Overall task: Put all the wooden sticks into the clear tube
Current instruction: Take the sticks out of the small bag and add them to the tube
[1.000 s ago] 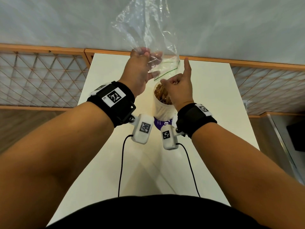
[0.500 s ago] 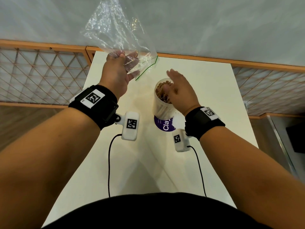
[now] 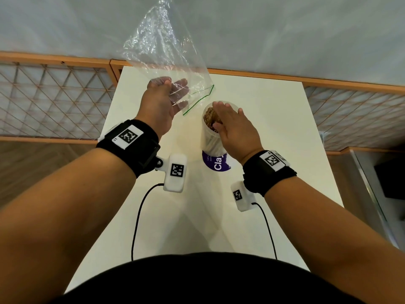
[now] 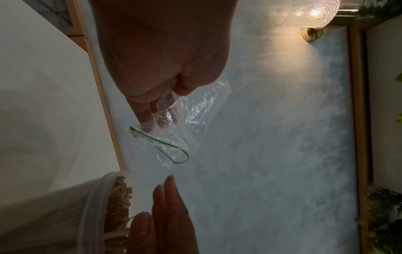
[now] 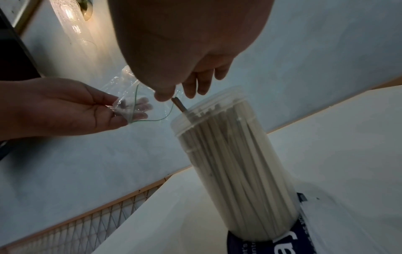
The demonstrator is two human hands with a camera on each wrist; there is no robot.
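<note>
Many pale wooden sticks (image 5: pixel 228 154) fill the clear plastic tube (image 3: pixel 211 137) under the flat, relaxed right hand (image 3: pixel 233 128); left hand (image 3: pixel 161 102) pinches a clear zip bag (image 3: pixel 166 53).

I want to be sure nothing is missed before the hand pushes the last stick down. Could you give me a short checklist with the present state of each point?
1. Tube stands upright on the table: ok.
2. Sticks are inside the tube: ok, but one stick leans out above the rim: not ok.
3. Right hand is over the tube mouth, fingers straight, thumb at that stick's tip: ok.
4. Bag is away from the tube mouth, held up to the side by the left hand: ok.
5. Bag is empty: ok, no stick shows through it.
6. No stick lies loose on the table: ok where visible; behind the arms, cannot tell.
</note>
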